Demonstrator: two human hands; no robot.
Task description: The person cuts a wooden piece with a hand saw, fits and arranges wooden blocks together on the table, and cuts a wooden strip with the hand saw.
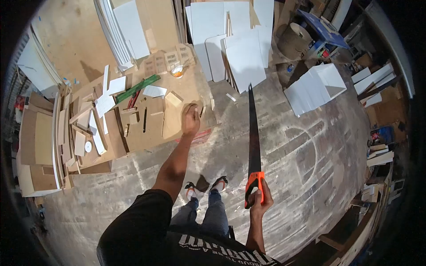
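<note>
Brown worktop [152, 132] bears 1 pale board [171, 119], 1 slim black item [145, 119]; grey floor [288, 150] bears 1 white box [306, 91].

two hands [191, 122] [262, 201] showed, one saw [254, 146], two shoes [190, 191] [219, 184] stood at six o'clock, one green strip [137, 88] lay at ten, one white box [306, 92] at two

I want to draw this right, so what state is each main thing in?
Saw: held by its handle, away from the table.
Right hand: closed around the handle.
Left hand: at the table's edge; can't tell if it's gripping.
Green strip: lying on the table.
Thin black stick: lying on the table.
White panels: propped up.
White boxy piece: on the floor; can't tell if open.
Shoes: worn.
</note>
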